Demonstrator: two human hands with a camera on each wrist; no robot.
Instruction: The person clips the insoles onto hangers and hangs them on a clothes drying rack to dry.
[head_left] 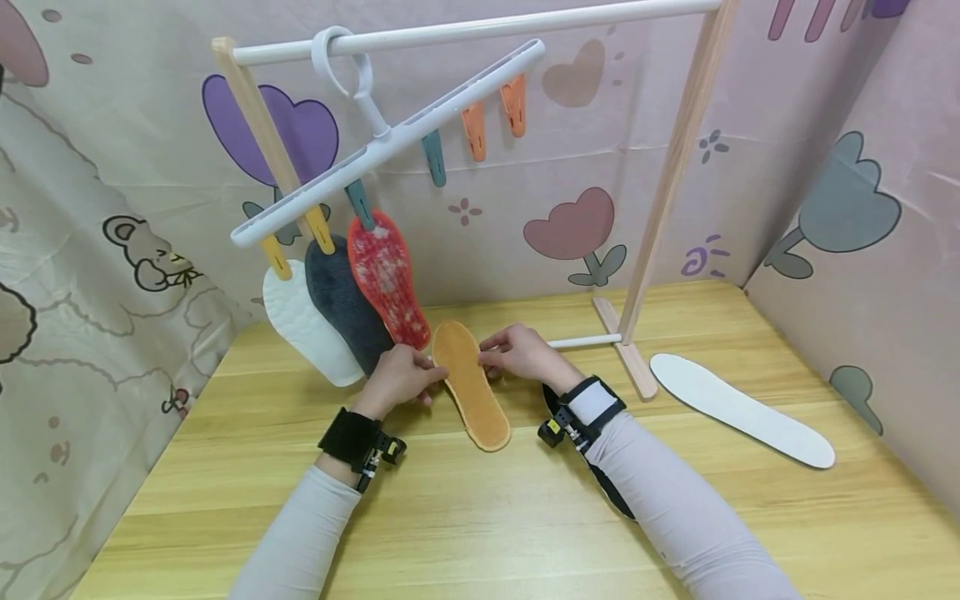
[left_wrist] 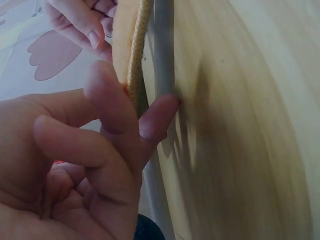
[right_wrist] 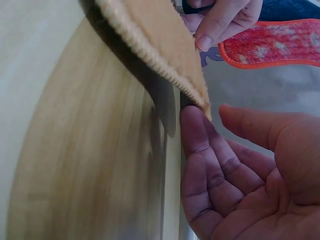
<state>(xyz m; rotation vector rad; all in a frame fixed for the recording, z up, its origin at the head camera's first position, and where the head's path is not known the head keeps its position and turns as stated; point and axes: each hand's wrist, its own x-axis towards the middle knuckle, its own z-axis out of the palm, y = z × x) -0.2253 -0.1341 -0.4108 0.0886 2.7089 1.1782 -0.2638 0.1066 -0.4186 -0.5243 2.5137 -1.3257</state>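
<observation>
An orange fleecy insole (head_left: pixel 470 385) with a pale stitched rim is held tilted just above the wooden table between both hands. My left hand (head_left: pixel 397 379) pinches its left edge, thumb on the fleecy face and fingers behind. At the opposite edge is my right hand (head_left: pixel 525 354), its fingertips against the underside and its thumb close to the rim. Left of it, a red mottled insole (head_left: pixel 386 275), a dark grey insole (head_left: pixel 341 292) and a white insole (head_left: pixel 307 321) hang from clips on a tilted white hanger (head_left: pixel 405 137).
The hanger hooks over a white rod (head_left: pixel 480 32) on a wooden-legged stand (head_left: pixel 678 167). Orange clips (head_left: pixel 513 104) and a teal clip (head_left: pixel 433 158) hang without insoles. A white insole (head_left: pixel 738 408) lies at right; a dark-edged piece (head_left: pixel 611 492) is partly under my right forearm.
</observation>
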